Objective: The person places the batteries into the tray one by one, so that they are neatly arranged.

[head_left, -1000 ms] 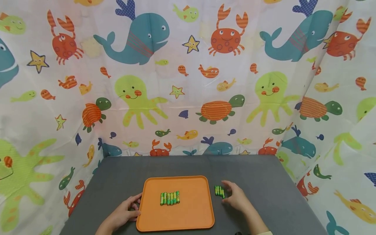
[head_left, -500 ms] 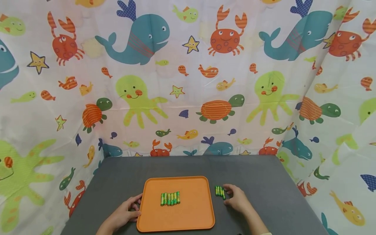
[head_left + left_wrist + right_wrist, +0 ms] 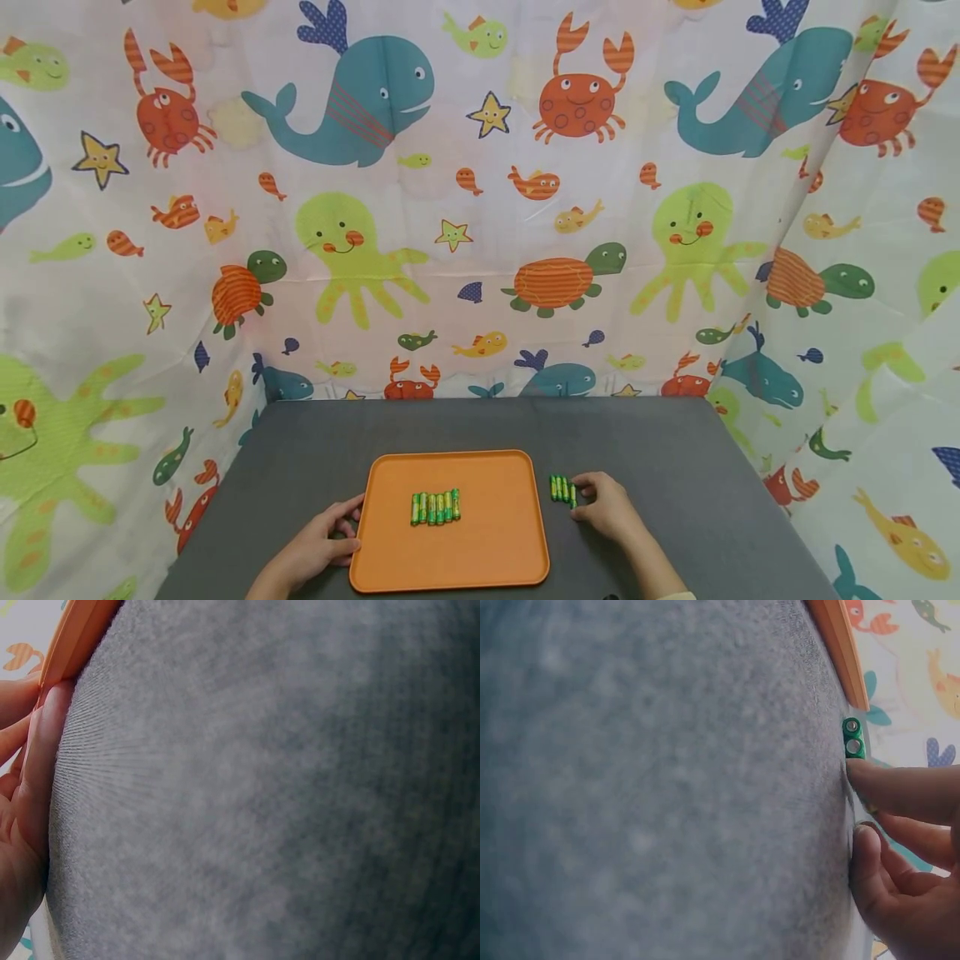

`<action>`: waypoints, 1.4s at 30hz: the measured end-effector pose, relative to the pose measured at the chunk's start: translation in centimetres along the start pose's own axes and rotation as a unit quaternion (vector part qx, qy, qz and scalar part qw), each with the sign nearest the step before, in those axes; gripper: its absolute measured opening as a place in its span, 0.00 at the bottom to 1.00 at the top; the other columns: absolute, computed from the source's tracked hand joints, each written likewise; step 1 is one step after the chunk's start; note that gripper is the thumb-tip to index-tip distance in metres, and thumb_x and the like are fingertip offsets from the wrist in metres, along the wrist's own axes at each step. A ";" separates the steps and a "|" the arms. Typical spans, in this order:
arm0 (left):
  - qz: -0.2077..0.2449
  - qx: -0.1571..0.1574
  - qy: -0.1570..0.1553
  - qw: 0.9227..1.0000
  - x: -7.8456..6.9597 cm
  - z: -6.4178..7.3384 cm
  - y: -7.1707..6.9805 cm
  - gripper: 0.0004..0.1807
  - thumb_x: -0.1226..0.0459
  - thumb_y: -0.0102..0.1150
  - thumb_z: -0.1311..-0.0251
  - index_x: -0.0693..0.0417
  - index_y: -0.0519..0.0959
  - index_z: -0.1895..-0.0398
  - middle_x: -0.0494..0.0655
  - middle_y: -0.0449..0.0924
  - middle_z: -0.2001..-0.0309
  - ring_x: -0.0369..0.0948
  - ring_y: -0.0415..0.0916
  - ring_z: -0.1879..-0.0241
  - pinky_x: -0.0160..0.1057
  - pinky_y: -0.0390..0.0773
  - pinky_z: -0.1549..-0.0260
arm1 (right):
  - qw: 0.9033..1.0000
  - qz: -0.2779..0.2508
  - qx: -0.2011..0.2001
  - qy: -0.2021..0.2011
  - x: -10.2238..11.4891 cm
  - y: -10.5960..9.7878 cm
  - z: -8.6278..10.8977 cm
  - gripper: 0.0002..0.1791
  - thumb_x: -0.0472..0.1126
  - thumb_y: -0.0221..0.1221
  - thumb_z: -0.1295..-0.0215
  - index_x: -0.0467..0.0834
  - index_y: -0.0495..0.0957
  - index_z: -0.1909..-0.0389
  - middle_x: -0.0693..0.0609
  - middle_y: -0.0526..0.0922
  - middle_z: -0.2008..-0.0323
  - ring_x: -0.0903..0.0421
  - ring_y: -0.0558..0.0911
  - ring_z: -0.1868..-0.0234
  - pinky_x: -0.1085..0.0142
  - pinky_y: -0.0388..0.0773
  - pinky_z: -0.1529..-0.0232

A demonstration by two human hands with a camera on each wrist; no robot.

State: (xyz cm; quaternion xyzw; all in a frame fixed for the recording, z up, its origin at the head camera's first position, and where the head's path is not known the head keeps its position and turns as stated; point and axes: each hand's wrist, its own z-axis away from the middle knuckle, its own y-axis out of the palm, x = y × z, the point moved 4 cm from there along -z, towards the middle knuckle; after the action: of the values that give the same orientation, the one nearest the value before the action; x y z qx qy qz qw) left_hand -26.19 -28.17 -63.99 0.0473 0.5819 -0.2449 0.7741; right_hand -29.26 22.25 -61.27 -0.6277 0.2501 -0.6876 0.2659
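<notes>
In the head view my left hand (image 3: pixel 318 537) holds the left rim of the orange tray (image 3: pixel 487 554), with the fingers and thumb at its edge. The left wrist view shows fingertips (image 3: pixel 49 705) right at the tray's rim. Several green-and-yellow batteries (image 3: pixel 431 507) lie side by side in the tray. To its right, on the table, stands a short row of batteries (image 3: pixel 558 488). My right hand (image 3: pixel 609 507) pinches the rightmost battery (image 3: pixel 573 497) by its two ends, index finger at the far end and thumb at the near end. Two battery ends (image 3: pixel 853 736) show beyond my index finger.
A dark grey table (image 3: pixel 480 425) carries everything. A white curtain (image 3: pixel 480 225) printed with sea animals hangs behind it and along both sides. A small dark object (image 3: pixel 611 597) shows at the bottom edge, near my right forearm.
My right hand has shifted slightly right, and the battery at its fingertips now stands straighter and a little apart from the row. My left hand and the tray stay put.
</notes>
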 end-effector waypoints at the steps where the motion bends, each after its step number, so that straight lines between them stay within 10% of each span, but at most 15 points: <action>1: -0.001 -0.001 0.000 1.000 0.0 0.0 0.0 0.45 0.65 0.67 0.38 0.63 0.54 0.21 0.57 0.65 0.45 0.46 0.70 0.56 0.43 0.83 0.65 | 1.000 -0.010 -0.002 0.004 -0.1 0.0 0.0 0.27 0.31 0.77 0.56 0.40 0.83 0.51 0.48 0.84 0.55 0.52 0.83 0.55 0.54 0.79 0.55; 19: 0.001 -0.006 -0.002 1.000 0.0 0.1 0.0 0.46 0.64 0.68 0.39 0.63 0.54 0.21 0.57 0.66 0.47 0.46 0.71 0.57 0.45 0.83 0.64 | 0.992 -0.120 -0.001 -0.028 4.8 1.1 0.0 0.28 0.31 0.73 0.50 0.35 0.81 0.44 0.44 0.86 0.53 0.52 0.87 0.58 0.60 0.83 0.63; 28: 0.002 -0.006 -0.008 1.000 -0.1 0.1 0.2 0.45 0.66 0.67 0.38 0.63 0.55 0.21 0.57 0.65 0.45 0.46 0.71 0.57 0.44 0.83 0.64 | 0.985 -0.126 0.075 -0.093 8.6 5.3 0.3 0.28 0.30 0.71 0.47 0.33 0.79 0.43 0.40 0.85 0.53 0.46 0.86 0.55 0.58 0.84 0.61; 42: -0.007 -0.011 -0.015 1.000 -0.6 0.2 0.2 0.45 0.65 0.67 0.38 0.62 0.55 0.21 0.56 0.67 0.48 0.46 0.71 0.57 0.45 0.83 0.64 | 0.979 -0.131 0.139 -0.074 12.1 11.5 -0.8 0.26 0.28 0.73 0.48 0.35 0.81 0.46 0.46 0.83 0.56 0.51 0.83 0.58 0.57 0.83 0.61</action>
State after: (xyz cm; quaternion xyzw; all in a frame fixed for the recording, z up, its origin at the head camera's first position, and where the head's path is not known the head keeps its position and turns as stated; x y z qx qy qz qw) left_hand -26.04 -27.86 -63.45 0.0314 0.5729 -0.2443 0.7817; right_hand -30.37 5.56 -60.28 -0.6609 0.0476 -0.6962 0.2762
